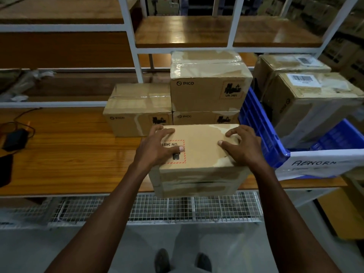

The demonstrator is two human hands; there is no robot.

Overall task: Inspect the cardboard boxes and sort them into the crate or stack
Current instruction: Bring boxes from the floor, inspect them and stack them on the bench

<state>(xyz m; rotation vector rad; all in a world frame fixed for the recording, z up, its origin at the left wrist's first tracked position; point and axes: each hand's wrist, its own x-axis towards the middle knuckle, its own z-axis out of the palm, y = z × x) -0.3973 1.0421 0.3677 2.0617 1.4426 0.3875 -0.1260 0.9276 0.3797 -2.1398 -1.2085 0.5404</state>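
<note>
A rectangular cardboard box (199, 152) sits at the near edge of the glossy wooden table (69, 154), its front face overhanging slightly. Brown tape crosses its top and front seam; a red-dashed "UN 3481" label shows on top, upside down to the viewer. The left hand (157, 146) lies on the box's left top, fingers (167, 132) spread and bent, thumb on the label. The right hand (242, 144) lies on the right top corner, fingers spread, tips pressing the cardboard.

Behind, touching or nearly so, stands a stack (206, 89) of three taped "PICO" boxes, two high on the right. To the right, a blue ribbed plastic crate (262, 131) holds two larger boxes wrapped in film, with a handwritten paper sign reading "ABNORM". A black adapter (14, 139) with cables lies far left.
</note>
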